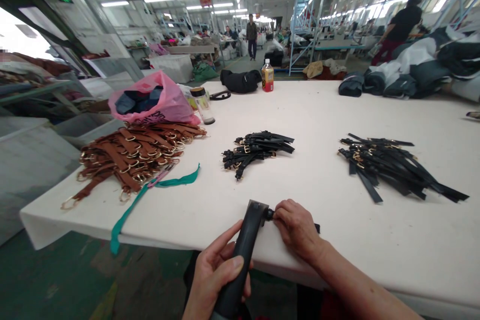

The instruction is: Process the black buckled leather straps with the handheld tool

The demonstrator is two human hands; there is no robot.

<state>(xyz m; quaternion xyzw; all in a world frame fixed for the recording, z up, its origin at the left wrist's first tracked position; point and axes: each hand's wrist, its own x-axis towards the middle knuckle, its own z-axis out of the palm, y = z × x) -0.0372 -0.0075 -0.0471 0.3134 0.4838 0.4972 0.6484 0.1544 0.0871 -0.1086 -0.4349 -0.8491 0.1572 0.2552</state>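
My left hand (215, 272) is wrapped round the handle of a dark grey hand tool (243, 245) whose head rests on the near edge of the white table (318, 110). My right hand (296, 227) pinches a black strap (317, 228) at the tool's head, most of the strap hidden under the fingers. A small pile of black buckled straps (257, 150) lies ahead in the middle. A larger pile of black straps (393, 165) lies to the right.
A heap of brown straps with gold rings (131, 152) and a teal ribbon (150, 195) lie at the left. Behind them are a pink plastic bag (157, 100), a jar (204, 105), a drink bottle (267, 76), a black bag (240, 81) and folded dark garments (405, 77). People stand far off.
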